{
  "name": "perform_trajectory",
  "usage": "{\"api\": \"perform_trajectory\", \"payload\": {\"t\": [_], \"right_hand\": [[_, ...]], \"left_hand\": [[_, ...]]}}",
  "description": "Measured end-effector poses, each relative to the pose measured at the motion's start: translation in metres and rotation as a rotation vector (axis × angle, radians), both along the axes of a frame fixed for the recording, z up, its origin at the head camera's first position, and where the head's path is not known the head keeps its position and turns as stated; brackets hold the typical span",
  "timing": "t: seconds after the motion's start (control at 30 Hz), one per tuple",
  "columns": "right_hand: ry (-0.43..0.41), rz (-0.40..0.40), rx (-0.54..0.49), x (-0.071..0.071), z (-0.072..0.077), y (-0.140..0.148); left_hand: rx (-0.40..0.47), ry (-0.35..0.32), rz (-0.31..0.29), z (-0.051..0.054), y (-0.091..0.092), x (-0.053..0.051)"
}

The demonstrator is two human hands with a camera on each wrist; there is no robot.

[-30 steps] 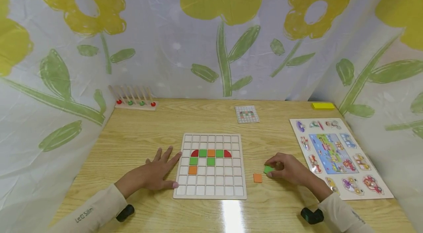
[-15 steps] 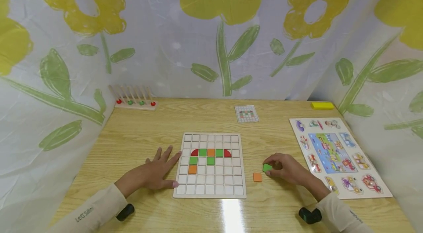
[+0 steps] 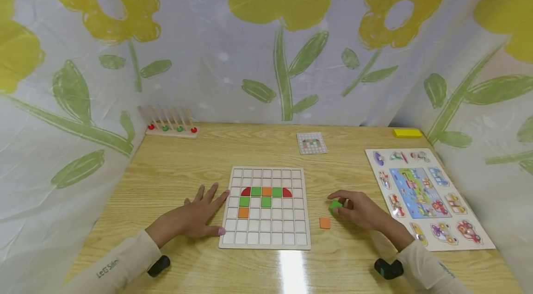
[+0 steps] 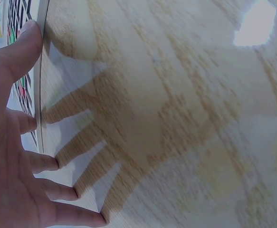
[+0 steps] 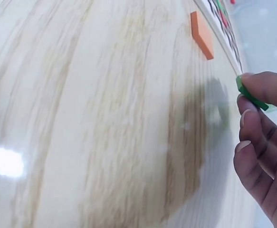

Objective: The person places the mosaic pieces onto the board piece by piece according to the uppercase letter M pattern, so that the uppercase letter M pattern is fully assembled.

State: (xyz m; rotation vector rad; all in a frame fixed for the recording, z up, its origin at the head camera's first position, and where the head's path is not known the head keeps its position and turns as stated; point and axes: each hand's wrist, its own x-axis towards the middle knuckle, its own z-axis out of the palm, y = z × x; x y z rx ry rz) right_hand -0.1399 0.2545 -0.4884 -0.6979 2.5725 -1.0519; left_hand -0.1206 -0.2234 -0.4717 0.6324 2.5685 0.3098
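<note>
My right hand (image 3: 360,210) pinches a green square tile (image 3: 334,206) between thumb and fingers, to the right of the wooden grid board (image 3: 264,238). In the right wrist view that green tile (image 5: 252,96) is tilted and lifted off the table. Just left of this hand an orange square tile (image 3: 325,223) lies flat. My left hand (image 3: 191,217) is spread on the table, its thumb and index finger touching the board's left edge. Set in the board are red curved corner pieces (image 3: 287,192), several green squares (image 3: 265,202) and two orange squares (image 3: 243,212).
A small pattern card (image 3: 312,143) lies behind the board. At the right is a picture puzzle board (image 3: 374,164) with vehicle pieces. A peg stand (image 3: 172,132) with red and green beads stands at the back left, a yellow block (image 3: 407,133) at the back right.
The green tile has gone from lying flat under the right fingers to being raised and tilted in their pinch, a little farther back. The left hand and board stay put.
</note>
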Motion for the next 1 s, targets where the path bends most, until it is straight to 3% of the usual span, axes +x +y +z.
{"api": "perform_trajectory", "payload": {"t": [0.47, 1.0], "right_hand": [[-0.018, -0.016, -0.048, -0.001, 0.006, -0.026], [-0.027, 0.042, -0.12, -0.006, 0.01, -0.047]], "left_hand": [[-0.003, -0.021, 0.001, 0.001, 0.0, -0.001], [-0.002, -0.003, -0.017, 0.005, 0.0, 0.002]]}}
